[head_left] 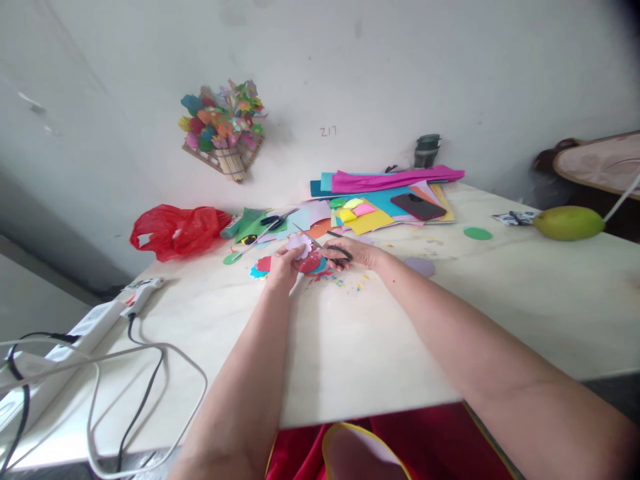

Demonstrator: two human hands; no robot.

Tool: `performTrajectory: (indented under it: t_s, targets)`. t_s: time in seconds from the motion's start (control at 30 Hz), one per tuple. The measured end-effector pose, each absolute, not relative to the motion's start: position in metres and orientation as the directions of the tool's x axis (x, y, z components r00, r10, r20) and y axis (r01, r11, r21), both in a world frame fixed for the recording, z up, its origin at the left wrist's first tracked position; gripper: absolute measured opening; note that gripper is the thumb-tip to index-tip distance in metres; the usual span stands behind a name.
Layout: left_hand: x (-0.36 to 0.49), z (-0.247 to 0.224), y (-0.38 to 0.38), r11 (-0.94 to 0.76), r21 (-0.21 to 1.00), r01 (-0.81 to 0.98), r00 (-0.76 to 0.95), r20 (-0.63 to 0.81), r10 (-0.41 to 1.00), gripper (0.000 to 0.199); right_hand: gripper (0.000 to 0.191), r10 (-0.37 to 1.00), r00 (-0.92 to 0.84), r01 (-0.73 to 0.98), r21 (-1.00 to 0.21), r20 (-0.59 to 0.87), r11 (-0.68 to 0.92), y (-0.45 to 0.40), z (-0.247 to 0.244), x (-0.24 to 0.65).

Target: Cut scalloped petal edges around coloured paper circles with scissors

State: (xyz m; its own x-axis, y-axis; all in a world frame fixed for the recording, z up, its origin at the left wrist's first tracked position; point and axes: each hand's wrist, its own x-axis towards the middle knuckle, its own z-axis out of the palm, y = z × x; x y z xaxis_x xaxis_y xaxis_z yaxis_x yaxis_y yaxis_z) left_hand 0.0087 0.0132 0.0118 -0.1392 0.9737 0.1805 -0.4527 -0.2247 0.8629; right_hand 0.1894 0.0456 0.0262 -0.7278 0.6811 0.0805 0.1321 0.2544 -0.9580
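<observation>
Left hand: my left hand (284, 267) grasps a lilac flower (299, 244), pinched near its lower edge; the flower stands up from my fingertips, clear to see.
Right hand: my right hand (363, 253) grasps the scissors (315, 242), fingers curled round the dark handles; a blade points away from it, toward the flower; I cannot tell whether it touches the paper.
Cut-outs: red ones (309, 264) lie between and just below my hands; blue ones (259, 272) sit just left of my left hand.
Scraps: tiny scraps (340, 283) are strewn on the table (340, 360), just nearer to me than my right hand.
Discs: a lilac disc (419, 267) lies beside my right wrist; a green disc (478, 233) lies farther right.
Sheets: coloured sheets (379, 221) spread beyond both hands; a phone (419, 206) rests on them, beyond my right hand.
Left side: a red bag (180, 230) lies beyond my left hand, well apart from it.
Right side: a fruit (569, 223) lies well right of my right hand.
</observation>
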Motion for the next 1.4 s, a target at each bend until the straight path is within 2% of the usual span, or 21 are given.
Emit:
performTrajectory:
  t_s: [1.17, 1.4]
  targets:
    - [0.0063, 0.0110, 0.0140, -0.222, 0.868, -0.445, -0.137, 0.179, 0.974, 0.026, 0.027, 0.695, -0.716, 0.157, -0.955, 0.066, 0.252, 0.0453, 0.0272, 0.1900]
    - [0.0028, 0.0070, 0.0176, -0.215, 0.865, -0.454, -0.145, 0.166, 0.975, 0.027, 0.033, 0.699, -0.711, 0.136, -0.961, 0.076, 0.243, 0.0482, 0.0236, 0.1903]
